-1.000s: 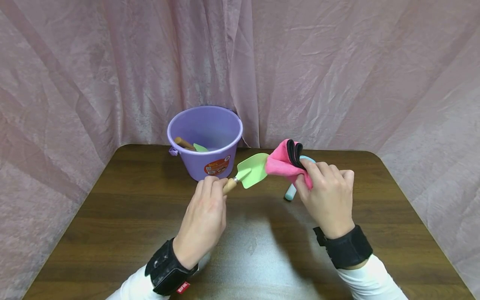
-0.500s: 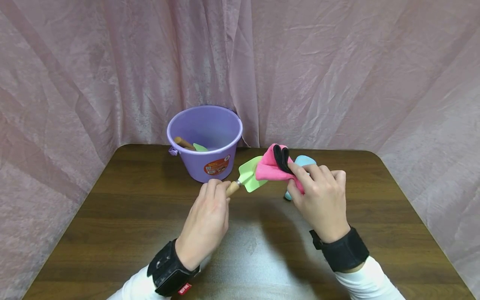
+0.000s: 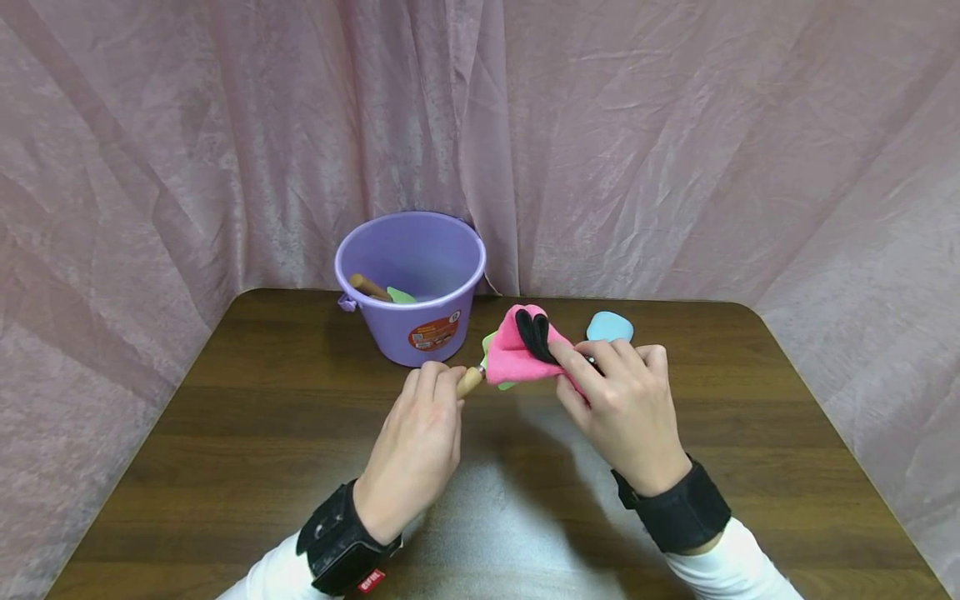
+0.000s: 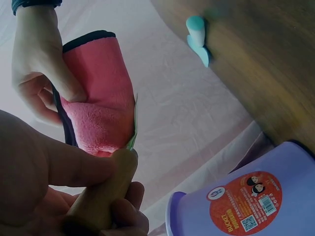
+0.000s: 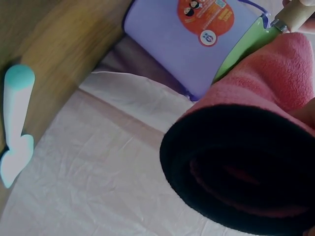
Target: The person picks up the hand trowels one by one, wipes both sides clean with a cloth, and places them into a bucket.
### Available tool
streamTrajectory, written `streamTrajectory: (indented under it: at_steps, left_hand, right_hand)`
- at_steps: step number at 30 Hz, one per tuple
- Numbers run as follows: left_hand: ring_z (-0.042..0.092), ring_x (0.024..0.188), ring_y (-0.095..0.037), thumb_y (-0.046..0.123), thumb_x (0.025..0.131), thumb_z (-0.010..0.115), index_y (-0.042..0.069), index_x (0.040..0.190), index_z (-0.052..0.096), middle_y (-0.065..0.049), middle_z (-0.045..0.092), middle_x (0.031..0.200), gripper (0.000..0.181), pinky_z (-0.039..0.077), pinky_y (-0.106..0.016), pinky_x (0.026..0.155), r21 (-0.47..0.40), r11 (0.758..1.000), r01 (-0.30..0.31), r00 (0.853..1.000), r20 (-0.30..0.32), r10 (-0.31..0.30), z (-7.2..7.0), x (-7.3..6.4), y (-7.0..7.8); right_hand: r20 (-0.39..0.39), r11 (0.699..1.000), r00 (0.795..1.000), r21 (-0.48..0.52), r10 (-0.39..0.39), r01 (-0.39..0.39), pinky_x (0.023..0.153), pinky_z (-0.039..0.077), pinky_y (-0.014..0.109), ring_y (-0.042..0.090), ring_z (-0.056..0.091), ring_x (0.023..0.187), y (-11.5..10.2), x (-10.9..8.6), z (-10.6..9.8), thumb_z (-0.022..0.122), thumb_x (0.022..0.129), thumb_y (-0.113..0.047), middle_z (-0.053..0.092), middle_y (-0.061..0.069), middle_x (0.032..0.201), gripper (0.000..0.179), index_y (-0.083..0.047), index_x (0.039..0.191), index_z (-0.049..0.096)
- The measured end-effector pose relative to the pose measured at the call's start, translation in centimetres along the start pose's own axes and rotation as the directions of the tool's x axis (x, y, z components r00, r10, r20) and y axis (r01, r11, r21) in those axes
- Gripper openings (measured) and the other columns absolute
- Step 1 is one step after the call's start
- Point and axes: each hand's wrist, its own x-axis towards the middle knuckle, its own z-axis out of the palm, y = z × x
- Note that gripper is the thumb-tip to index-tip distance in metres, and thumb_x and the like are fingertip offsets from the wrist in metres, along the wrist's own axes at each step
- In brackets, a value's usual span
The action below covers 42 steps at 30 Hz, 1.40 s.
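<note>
My left hand (image 3: pixel 412 450) grips the pale wooden handle of a small green hand trowel (image 3: pixel 470 382) above the middle of the table. In my right hand (image 3: pixel 630 417) is a folded pink cloth (image 3: pixel 510 360) with black edging, pinched between thumb and fingers. The cloth lies over the trowel's blade, leaving only slivers of green at its edges in the head view. From the right wrist, more of the green blade (image 5: pixel 246 49) shows along the cloth's side. The left wrist view has the pink cloth (image 4: pixel 101 123) right above the handle's end.
A purple bucket (image 3: pixel 390 333) stands at the table's back, holding a tool with a brown handle (image 3: pixel 367 287) and something green (image 3: pixel 401 296). Behind my right hand lies a light blue toy shovel (image 3: pixel 609 326), its handle hidden there. A pink curtain (image 3: pixel 675 150) hangs behind the wooden table (image 3: pixel 247 400).
My right hand has moved left and slightly down, bringing the cloth from the blade's tip over nearly the whole blade. The left hand and trowel have shifted slightly right.
</note>
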Motion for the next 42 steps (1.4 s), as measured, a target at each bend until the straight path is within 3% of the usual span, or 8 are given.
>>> streamTrajectory:
  at_steps: [10, 19, 42]
  left_hand:
    - [0.047, 0.085, -0.02, 0.003, 0.088, 0.07, -0.005, 0.118, 0.06, -0.009, 0.052, 0.101, 0.033, 0.044, -0.027, 0.069, -0.002, 1.0, 0.007, 1.0, 0.016, -0.007, -0.1, 0.0, -0.1]
    - [0.047, 0.085, -0.022, 0.002, 0.089, 0.068, -0.006, 0.118, 0.059, -0.009, 0.053, 0.101, 0.031, 0.044, -0.029, 0.069, 0.001, 1.0, -0.009, 1.0, -0.005, 0.009, -0.1, 0.1, -0.1]
    - [0.05, 0.086, -0.026, -0.003, 0.088, 0.067, -0.008, 0.117, 0.059, -0.013, 0.055, 0.101, 0.031, 0.046, -0.031, 0.071, 0.014, 0.999, -0.047, 0.996, -0.075, 0.048, -0.8, 0.2, -0.4]
  right_hand:
    - [0.003, 0.997, 0.998, 0.039, -0.068, 0.067, 0.065, 0.033, 0.047, 0.025, 0.054, 0.07, 0.1, 0.0, 0.1, 0.054, 0.09, -0.01, 0.067, 0.004, 0.09, 0.027, -0.017, 0.105, 0.075]
    - [0.001, 0.996, 0.996, 0.007, -0.091, 0.091, 0.064, 0.032, 0.049, 0.029, 0.057, 0.077, 0.6, 0.2, -0.1, 0.057, 0.091, -0.008, 0.067, 0.007, 0.095, 0.026, -0.019, 0.106, 0.075]
    - [-0.012, 0.995, 1.0, -0.097, 0.028, -0.029, 0.068, 0.03, 0.056, 0.033, 0.053, 0.077, 2.7, 0.0, -0.7, 0.051, 0.091, -0.008, 0.065, 0.012, 0.092, 0.031, -0.017, 0.108, 0.075]
